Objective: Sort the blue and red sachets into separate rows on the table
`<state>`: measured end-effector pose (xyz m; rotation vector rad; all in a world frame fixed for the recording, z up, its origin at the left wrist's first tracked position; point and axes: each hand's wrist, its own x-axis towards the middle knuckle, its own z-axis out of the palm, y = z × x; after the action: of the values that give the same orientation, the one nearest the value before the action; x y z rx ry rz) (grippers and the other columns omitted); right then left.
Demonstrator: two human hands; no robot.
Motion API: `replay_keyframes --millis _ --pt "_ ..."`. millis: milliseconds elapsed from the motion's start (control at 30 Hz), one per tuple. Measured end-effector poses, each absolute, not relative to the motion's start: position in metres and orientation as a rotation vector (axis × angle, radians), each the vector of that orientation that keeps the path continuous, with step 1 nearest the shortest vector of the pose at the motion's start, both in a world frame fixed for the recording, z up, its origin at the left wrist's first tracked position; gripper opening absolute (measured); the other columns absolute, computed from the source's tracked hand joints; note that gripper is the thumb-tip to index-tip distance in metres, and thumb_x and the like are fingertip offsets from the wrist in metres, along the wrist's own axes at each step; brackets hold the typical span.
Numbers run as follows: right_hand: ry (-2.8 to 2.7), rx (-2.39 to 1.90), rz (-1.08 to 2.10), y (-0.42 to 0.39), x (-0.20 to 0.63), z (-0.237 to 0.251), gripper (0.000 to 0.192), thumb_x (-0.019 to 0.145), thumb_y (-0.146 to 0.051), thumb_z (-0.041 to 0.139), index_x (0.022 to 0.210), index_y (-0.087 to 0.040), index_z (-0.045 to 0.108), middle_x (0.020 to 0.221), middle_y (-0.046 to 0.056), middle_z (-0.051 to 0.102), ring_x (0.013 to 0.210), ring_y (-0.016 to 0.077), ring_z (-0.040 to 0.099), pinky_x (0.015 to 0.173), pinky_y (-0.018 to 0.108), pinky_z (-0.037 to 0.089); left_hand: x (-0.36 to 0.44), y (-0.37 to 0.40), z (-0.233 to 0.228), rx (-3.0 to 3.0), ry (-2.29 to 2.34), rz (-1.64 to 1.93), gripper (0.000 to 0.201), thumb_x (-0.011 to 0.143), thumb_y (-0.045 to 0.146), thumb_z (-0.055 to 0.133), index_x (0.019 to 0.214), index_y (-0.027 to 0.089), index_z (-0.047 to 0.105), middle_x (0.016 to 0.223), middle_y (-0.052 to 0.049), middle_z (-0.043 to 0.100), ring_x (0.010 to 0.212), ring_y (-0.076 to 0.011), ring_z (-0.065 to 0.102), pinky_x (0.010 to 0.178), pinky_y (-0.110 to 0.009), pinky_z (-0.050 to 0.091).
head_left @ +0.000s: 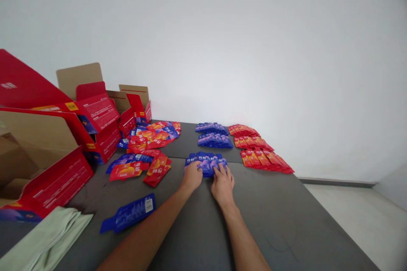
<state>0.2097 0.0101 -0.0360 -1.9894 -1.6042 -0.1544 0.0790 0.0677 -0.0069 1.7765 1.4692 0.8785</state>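
A person's left hand point(193, 176) and right hand point(223, 183) touch a row of blue packets point(207, 164) on a dark table point(305, 211).
The row lies flat in the middle of the table, across a thin seam. The left hand is curled at the row's left end, and I cannot tell if it grips anything. The right hand is partly open, its fingers a bit apart on top of the packets. Two blue piles point(215, 140) sit behind, near the far edge, and three red piles point(266, 160) line the right edge by the far right corner. A red and blue heap point(151, 137) is left of them, beside big red boxes point(106, 142). A lone blue packet point(135, 213) and a pale green cloth point(47, 237) lie nearer the front.
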Motion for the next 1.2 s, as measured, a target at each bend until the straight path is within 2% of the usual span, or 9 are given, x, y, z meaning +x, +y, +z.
replay_keyframes --millis 100,300,500,733,967,1200 --pt "-1.593 -2.045 -0.113 0.011 0.209 -0.040 0.043 0.089 -0.016 0.041 0.126 -0.028 0.060 0.141 0.004 0.052 0.137 0.0260 0.032 0.106 0.047 0.025 0.078 0.062 -0.001 2.053 1.539 0.785 0.034 0.085 0.015 0.049 0.113 0.018 0.067 0.114 -0.011 0.068 0.112 -0.0208 0.059 0.100 -0.031 0.041" --pt "-1.584 -2.072 -0.083 0.012 0.210 -0.041 0.041 0.094 -0.021 0.037 0.127 -0.031 0.059 0.139 0.005 0.054 0.136 0.0231 0.035 0.106 0.047 0.024 0.077 0.049 0.006 2.254 1.631 0.603 0.046 0.084 0.014 0.044 0.125 0.025 0.064 0.114 -0.012 0.063 0.106 -0.0228 0.056 0.099 -0.035 0.040" --pt "-1.572 -2.054 -0.104 0.012 0.211 -0.042 0.038 0.095 -0.023 0.038 0.126 -0.031 0.060 0.137 0.004 0.056 0.134 0.0211 0.039 0.107 0.043 0.023 0.076 0.047 0.002 2.369 1.587 0.654 0.052 0.078 0.022 0.056 0.129 0.030 0.058 0.143 -0.004 0.048 0.129 -0.0291 0.036 0.105 -0.044 0.031" --pt "-1.552 -2.035 -0.073 0.013 0.212 -0.042 0.038 0.094 -0.023 0.040 0.125 -0.029 0.061 0.135 0.004 0.058 0.133 0.0207 0.040 0.106 0.041 0.024 0.076 0.052 -0.011 2.417 1.510 0.559 0.050 0.084 0.016 0.048 0.130 0.033 0.057 0.143 0.000 0.050 0.130 -0.0266 0.038 0.107 -0.046 0.025" --pt "-1.542 -2.018 -0.077 0.011 0.210 -0.038 0.038 0.092 -0.021 0.042 0.123 -0.027 0.062 0.134 0.006 0.059 0.131 0.0237 0.041 0.105 0.045 0.025 0.079 0.045 -0.005 2.407 1.510 0.614 0.050 0.084 0.015 0.047 0.131 0.029 0.055 0.142 -0.004 0.051 0.131 -0.0295 0.036 0.108 -0.048 0.024" --pt "-1.515 -1.959 -0.158 0.004 0.202 -0.021 0.039 0.087 -0.020 0.047 0.121 -0.024 0.066 0.133 0.008 0.058 0.128 0.0327 0.037 0.101 0.049 0.030 0.062 0.025 0.003 2.383 1.576 0.600 0.056 0.080 0.014 0.050 0.135 0.024 0.050 0.144 -0.008 0.045 0.135 -0.0284 0.031 0.110 -0.046 0.022"
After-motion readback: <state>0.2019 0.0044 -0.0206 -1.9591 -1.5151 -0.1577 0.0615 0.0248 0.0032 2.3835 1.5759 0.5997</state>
